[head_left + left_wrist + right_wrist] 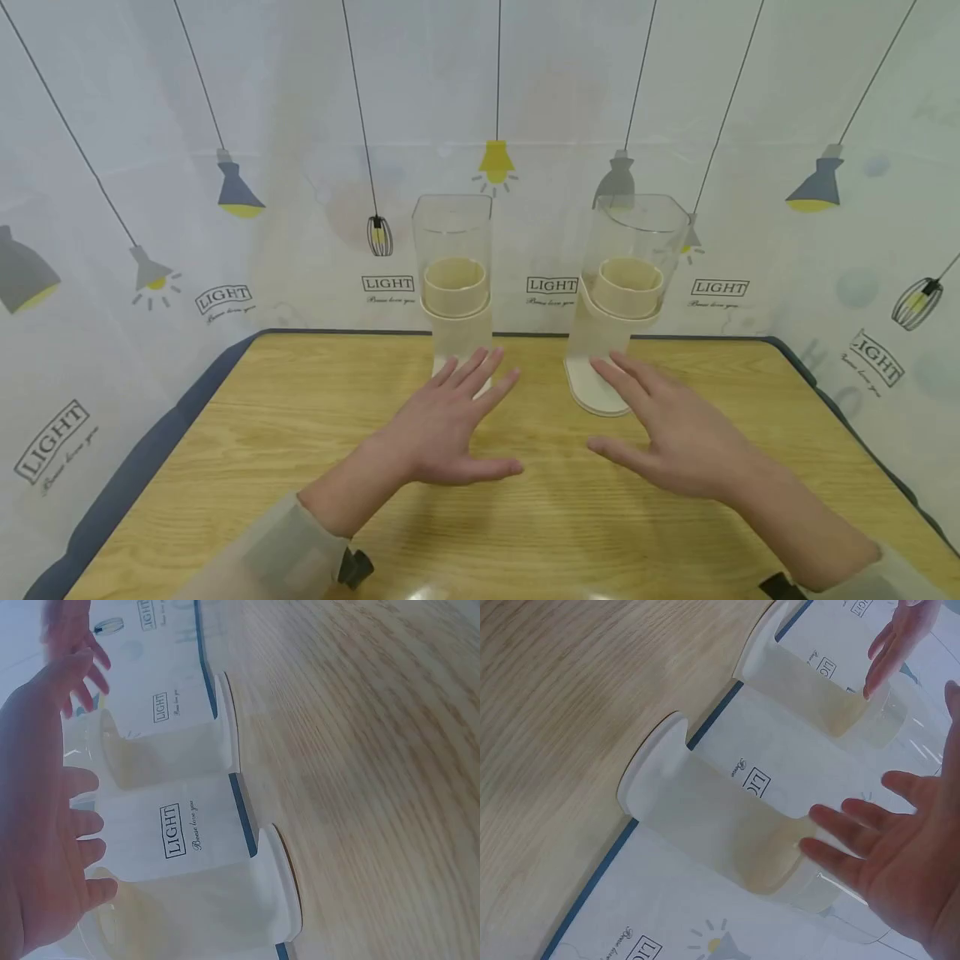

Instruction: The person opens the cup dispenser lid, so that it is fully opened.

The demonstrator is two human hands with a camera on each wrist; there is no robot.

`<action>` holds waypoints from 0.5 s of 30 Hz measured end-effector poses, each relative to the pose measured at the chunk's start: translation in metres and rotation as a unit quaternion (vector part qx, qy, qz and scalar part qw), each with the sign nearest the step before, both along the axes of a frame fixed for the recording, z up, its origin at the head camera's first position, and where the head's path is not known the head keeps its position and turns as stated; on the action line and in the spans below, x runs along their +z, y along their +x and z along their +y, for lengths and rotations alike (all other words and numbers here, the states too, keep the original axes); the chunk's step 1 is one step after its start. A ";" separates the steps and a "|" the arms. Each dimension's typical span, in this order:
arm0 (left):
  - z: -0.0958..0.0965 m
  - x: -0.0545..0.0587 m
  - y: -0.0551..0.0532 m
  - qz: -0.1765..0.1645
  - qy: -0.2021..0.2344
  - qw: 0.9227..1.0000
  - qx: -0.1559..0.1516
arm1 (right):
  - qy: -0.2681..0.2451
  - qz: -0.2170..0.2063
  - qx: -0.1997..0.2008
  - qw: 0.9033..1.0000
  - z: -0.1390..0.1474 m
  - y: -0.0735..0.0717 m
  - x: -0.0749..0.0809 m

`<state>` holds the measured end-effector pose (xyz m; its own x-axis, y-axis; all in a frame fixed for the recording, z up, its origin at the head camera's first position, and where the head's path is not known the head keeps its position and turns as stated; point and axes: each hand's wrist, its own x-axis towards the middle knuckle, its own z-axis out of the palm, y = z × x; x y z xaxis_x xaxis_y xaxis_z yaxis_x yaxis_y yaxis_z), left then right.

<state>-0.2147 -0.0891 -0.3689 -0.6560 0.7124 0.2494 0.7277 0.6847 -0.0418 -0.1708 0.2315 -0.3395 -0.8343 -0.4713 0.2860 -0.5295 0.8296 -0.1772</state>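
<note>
While the left hand [448, 429] and right hand [678, 437] have fingers apart, two white stands [461, 335] [598, 340] partly block the lamp-print backdrop [300, 108]

At the back of the wooden table [300, 417], the left holder [457, 312] and right holder [618, 317] stood in the way, a printed backdrop [300, 125] walling off the space behind. A gap between them left a hand passage; more room lay between the left hand [453, 421] and right hand [671, 425].
</note>
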 end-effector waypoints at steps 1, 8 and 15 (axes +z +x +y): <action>0.001 0.000 0.000 0.001 0.007 1.000 -0.004 | -0.012 0.009 -0.004 1.000 0.001 0.000 0.000; 0.008 0.003 -0.003 0.008 0.102 0.993 -0.051 | -0.071 0.103 -0.005 0.992 0.013 -0.003 0.008; 0.020 0.007 -0.003 -0.047 0.169 0.983 -0.056 | -0.107 0.151 0.001 0.983 0.025 -0.007 0.023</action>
<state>-0.2175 -0.0686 -0.3617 -0.6093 0.6690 0.4257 0.7893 0.5628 0.2453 -0.1781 0.2566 -0.3170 -0.6953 -0.3749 0.6131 -0.5864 0.7892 -0.1824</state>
